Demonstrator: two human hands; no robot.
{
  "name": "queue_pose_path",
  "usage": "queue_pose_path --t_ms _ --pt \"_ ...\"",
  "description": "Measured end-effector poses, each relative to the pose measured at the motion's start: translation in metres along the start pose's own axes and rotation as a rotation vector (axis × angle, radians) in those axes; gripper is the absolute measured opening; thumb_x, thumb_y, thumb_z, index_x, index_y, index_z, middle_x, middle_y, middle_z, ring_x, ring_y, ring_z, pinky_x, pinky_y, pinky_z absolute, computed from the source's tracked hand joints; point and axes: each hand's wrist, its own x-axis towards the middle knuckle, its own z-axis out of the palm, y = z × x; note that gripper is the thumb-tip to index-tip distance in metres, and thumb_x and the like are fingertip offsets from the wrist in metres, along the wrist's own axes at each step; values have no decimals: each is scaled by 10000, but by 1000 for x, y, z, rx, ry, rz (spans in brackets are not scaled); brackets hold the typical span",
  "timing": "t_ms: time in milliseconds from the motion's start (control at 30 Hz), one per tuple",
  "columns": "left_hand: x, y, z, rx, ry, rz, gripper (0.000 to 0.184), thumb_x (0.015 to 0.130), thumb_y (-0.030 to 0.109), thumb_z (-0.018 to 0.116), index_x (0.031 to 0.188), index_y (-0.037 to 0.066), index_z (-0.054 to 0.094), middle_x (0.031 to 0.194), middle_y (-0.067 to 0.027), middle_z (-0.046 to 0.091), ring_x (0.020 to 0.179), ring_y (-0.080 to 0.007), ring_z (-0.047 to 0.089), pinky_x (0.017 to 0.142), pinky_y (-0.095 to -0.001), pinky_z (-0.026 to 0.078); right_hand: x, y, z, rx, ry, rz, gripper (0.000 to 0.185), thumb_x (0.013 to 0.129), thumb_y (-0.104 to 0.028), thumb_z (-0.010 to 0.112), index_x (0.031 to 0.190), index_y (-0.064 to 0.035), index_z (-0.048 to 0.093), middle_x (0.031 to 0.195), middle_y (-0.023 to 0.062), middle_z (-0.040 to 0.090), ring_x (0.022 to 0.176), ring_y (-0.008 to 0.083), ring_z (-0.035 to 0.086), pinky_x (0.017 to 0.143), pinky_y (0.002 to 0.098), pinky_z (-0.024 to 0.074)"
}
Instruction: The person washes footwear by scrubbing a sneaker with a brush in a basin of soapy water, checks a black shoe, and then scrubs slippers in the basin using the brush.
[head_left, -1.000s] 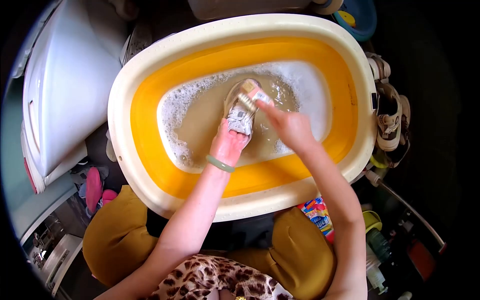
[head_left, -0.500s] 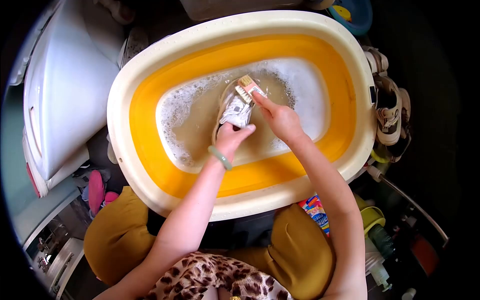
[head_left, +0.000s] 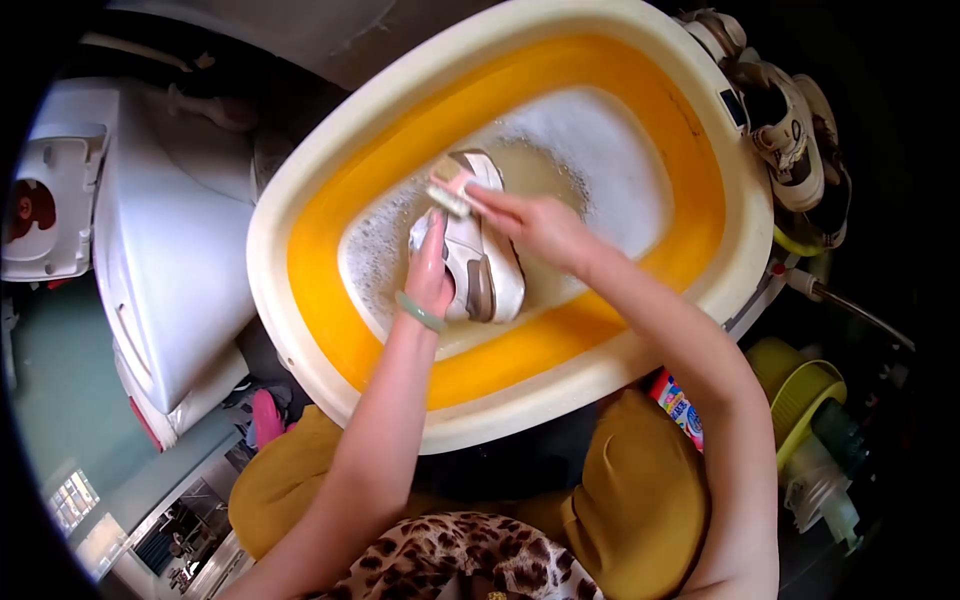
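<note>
Rolled from laces-up to side-up since the earlier frame, the shoe [head_left: 470, 240] is inside the yellow-walled basin [head_left: 318, 300], in or just above sudsy water [head_left: 542, 180]. The left hand [head_left: 430, 272] grips it near its opening; the right hand [head_left: 548, 230] grips the brush [head_left: 453, 183], bristles [head_left: 447, 201] against or just over the shoe.

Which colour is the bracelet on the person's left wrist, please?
The bracelet is pale green; it shows best in the head view.

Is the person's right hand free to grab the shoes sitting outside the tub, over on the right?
Probably not right away: the right hand is holding a brush, and the tub's rim stands between. Emptied and lifted over, it could likely reach the shoes.
</note>
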Motion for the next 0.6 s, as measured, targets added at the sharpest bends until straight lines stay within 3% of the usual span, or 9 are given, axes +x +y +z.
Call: queue_pose_path --t_ms 67,100,133,200,233,267,400,533,600 --pt "-9 3 2 -161 -6 42 485 983 400 360 1295 38 444 1225 -110 549 1107 -204 541 958 -341 430 -34 -16 6 -45 57 -87 344 897 -333 536 1237 -285 562 812 142 648 608 328 608 572 408 503" --pt "-14 6 -2 -159 -8 55 485 983 400 360 1295 38 444 1225 -110 549 1107 -204 541 958 -341 430 -52 -26 -1 -53 -166 0 381 908 -273 544 1288 -275 519 875 105 663 656 279 640 615 346 522" --pt "-16 7 -8 -213 -67 -12 502 982 419 346 1290 36 447 1220 -116 552 1108 -211 542 961 -349 430 -70 -21 7 -72 -133 -245 388 908 -235 537 1294 -271 516 820 90 661 595 261 627 587 341 521" --pt "-25 13 -9 -326 -196 -146 537 978 457 318 1280 33 452 1210 -128 558 1110 -224 544 967 -363 429 -78 -38 -2 -167 -211 -245 405 893 -222 551 1291 -290 518 774 88 647 578 245 617 563 342 514" --pt "-32 17 -2 -85 83 -121 549 978 461 310 1284 25 446 1226 -132 549 1120 -234 540 978 -379 421 -70 -36 -6 -214 -206 -176 410 887 -224 557 1287 -303 518 756 94 640 567 248 611 551 347 509" --pt "-33 17 5 -84 82 -121 549 978 461 310 1284 25 446 1226 -132 549 1120 -234 540 978 -379 421 -53 -30 -11 -258 -195 -103 415 881 -226 562 1284 -316 519 739 99 632 556 250 606 539 352 505" --pt "-27 10 13 -125 -95 -35 572 978 472 288 1310 23 412 1274 -115 511 1152 -229 512 995 -372 408 3 -19 -24 -344 139 -138 382 881 -208 551 1255 -289 542 683 119 610 520 242 593 489 349 480" --pt "-25 15 5 -290 -85 -50 554 978 467 302 1304 34 420 1232 -112 541 1129 -233 529 988 -377 414 -72 -37 -7 -257 -174 -216 475 811 -192 638 1260 -315 545 654 79 611 490 237 577 479 339 483" --pt "-26 20 -9 -356 -152 -144 546 975 469 314 1298 44 426 1194 -110 565 1109 -237 544 983 -381 421 -83 -45 -10 -213 -166 -304 474 803 -191 635 1254 -314 550 651 73 607 485 244 576 477 343 484"
